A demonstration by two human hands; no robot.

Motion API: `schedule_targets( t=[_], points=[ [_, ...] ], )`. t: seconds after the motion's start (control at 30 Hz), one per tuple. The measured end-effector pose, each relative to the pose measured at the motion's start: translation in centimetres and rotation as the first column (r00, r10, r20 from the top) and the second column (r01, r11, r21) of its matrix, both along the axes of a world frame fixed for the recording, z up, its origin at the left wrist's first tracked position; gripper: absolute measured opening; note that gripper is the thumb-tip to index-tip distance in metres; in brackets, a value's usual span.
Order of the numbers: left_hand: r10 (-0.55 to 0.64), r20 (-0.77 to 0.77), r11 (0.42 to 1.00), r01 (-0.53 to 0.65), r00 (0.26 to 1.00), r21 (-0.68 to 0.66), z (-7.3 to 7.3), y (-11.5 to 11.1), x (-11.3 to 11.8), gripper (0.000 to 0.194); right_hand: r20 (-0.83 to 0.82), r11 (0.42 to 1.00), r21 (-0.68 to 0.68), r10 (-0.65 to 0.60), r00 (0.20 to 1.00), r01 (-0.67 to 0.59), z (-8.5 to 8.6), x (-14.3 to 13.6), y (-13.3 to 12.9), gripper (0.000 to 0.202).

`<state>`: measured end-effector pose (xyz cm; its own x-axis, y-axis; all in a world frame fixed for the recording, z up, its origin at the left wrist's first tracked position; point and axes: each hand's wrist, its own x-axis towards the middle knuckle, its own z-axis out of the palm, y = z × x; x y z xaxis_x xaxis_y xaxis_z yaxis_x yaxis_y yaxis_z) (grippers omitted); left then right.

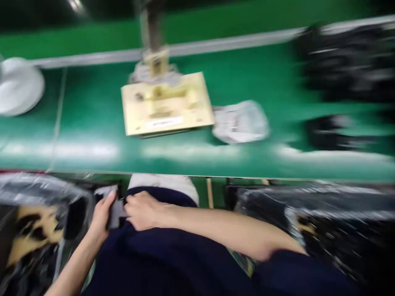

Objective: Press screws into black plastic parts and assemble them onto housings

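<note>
Low in front of my body, below the bench's front edge, my left hand [101,216] is closed around a small grey-and-black piece [115,211]. Its exact kind is lost in the motion blur. Right beside it my right hand [142,210] is closed, its fingers curled at the piece's right side. A bit of something dark shows at those fingers, but what they grip is hidden. Above both hands, on the green bench [86,119], stands a cream-coloured fixture plate [182,109] with raised blocks and a white label.
A crumpled clear plastic bag [242,122] lies right of the fixture. Black parts [352,61] are heaped at the far right. A white round object [20,86] sits at the left. Plastic-lined bins [339,205] with dark parts flank me below the bench.
</note>
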<state>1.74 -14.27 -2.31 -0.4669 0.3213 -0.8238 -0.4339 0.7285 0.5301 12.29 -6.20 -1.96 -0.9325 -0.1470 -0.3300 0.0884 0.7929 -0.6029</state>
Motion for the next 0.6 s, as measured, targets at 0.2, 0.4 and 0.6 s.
schedule_targets(
  t=[0.2, 0.4, 0.6],
  points=[
    [0.192, -0.039, 0.981, -0.194, 0.981, -0.026, -2.3, -4.9, -2.2, 0.057, -0.034, 0.997, -0.054, -0.059, 0.998, 0.057, -3.2, 1.4, -4.7, 0.024],
    [0.193, 0.014, 0.981, -0.194, 0.981, 0.032, -1.6, -5.5, -1.7, 0.059, -0.022, 0.947, -0.108, -0.307, 0.952, 0.303, -3.8, 0.2, -4.0, 0.024],
    [0.211, 0.032, 0.976, -0.212, 0.977, 0.038, -1.8, -6.5, -0.7, 0.062, -0.019, 0.883, -0.207, -0.435, 0.900, 0.422, -6.0, -1.3, -0.6, 0.029]
  ],
)
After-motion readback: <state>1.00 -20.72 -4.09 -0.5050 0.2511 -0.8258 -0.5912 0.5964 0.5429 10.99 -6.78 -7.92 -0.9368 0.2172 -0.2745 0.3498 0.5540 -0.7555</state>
